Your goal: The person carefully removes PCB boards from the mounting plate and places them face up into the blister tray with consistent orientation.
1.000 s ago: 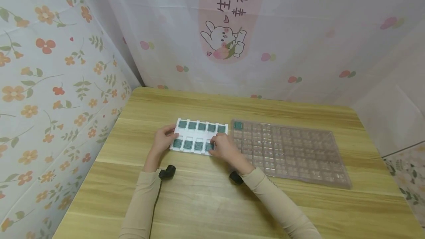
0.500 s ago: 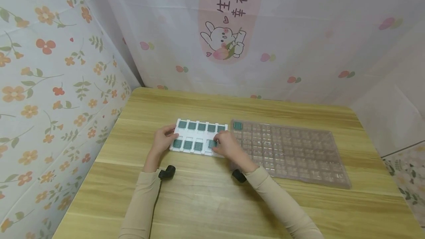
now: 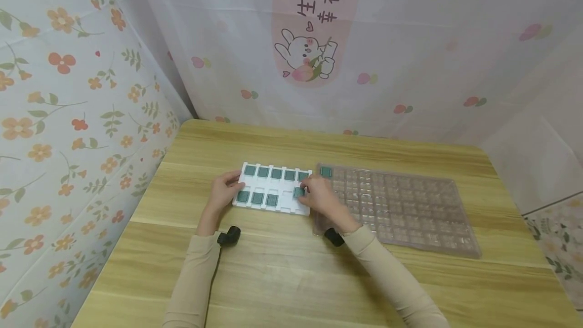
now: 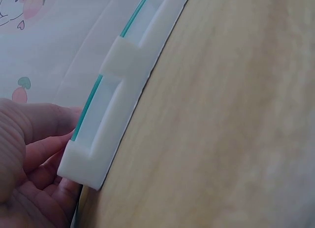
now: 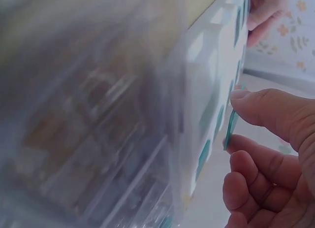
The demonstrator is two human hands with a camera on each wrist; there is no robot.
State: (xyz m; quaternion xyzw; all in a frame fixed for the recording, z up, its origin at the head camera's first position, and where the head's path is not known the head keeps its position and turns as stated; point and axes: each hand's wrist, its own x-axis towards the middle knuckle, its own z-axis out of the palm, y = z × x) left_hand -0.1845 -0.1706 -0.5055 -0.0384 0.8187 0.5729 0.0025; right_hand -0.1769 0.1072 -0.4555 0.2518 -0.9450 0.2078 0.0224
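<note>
Head view: a green chip (image 3: 298, 192) has left its near-row pocket (image 3: 286, 199) and moved rightward, over the right end of the white tray (image 3: 277, 186); the right hand (image 3: 321, 195) pinches it narrowly between thumb and finger; that leaves three chips (image 3: 257, 198) in the near row; the left hand (image 3: 222, 191) still grips the tray's left end; just beside, rightward, lies a clear tray (image 3: 410, 211) with one seated chip (image 3: 325, 171) at its far left corner
</note>
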